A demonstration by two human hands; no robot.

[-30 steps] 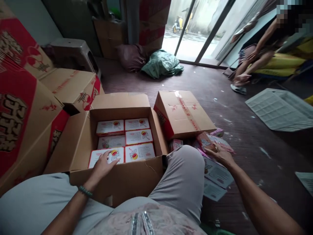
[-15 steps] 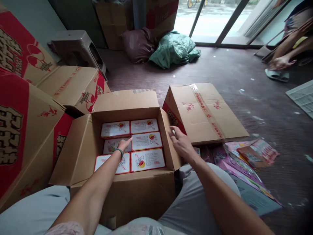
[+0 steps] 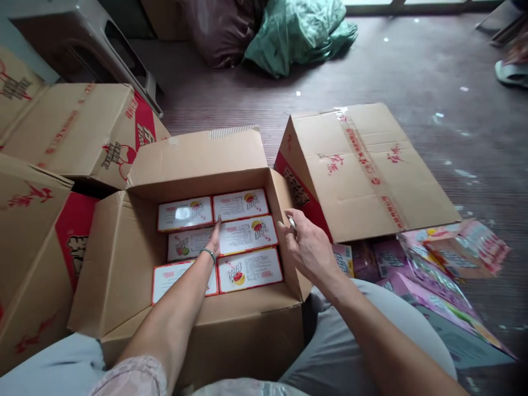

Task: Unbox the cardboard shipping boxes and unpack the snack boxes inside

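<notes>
An open cardboard carton (image 3: 124, 258) stands between my knees. It holds several flat white packets with red borders (image 3: 249, 269) laid in two columns. My left hand (image 3: 214, 239) reaches into the carton with its fingers stretched flat, fingertips at the seam between the middle and far packets. My right hand (image 3: 307, 245) hovers at the carton's right flap (image 3: 289, 242). Its fingers are apart and slightly curled, a ring on one, and it holds nothing.
A sealed carton (image 3: 363, 165) lies right of the open one. Pink packets (image 3: 437, 264) are scattered on the floor at my right knee. More printed cartons (image 3: 74, 126) are stacked at left. A grey stool (image 3: 78, 38), a green bag (image 3: 297, 30) and a sandal (image 3: 511, 71) lie further back.
My right hand left the pink packets on the floor and came to the carton's right flap. My left hand slid from the near packet to the far ones. My view tilted down.
</notes>
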